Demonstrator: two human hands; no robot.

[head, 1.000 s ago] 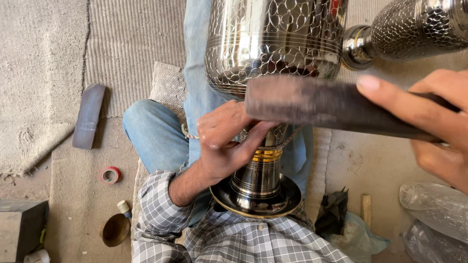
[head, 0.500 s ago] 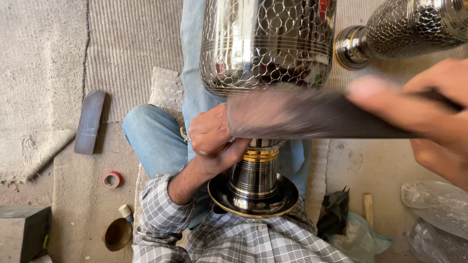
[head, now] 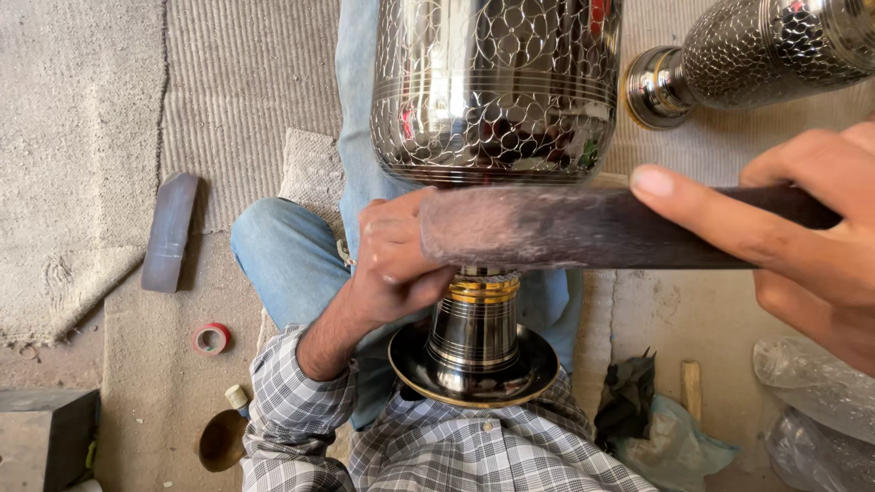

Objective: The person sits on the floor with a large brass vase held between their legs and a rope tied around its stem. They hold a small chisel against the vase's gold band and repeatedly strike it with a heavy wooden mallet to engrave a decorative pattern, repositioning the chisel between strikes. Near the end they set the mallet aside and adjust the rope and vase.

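Two hands working: my left hand (head: 396, 264) clamped on the vase (head: 492, 91) neck, right hand (head: 793, 246) gripping the mallet (head: 583, 228) just below its belly, best struck lightly.

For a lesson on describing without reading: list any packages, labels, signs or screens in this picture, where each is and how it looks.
No labels, signs or screens show.
Clear plastic bags: crumpled, glossy, at the lower right on the floor.
Pale blue-green bag: soft and bunched, on the floor right of the vase foot.
Tape roll: small ring, red and white, on the floor at the left.
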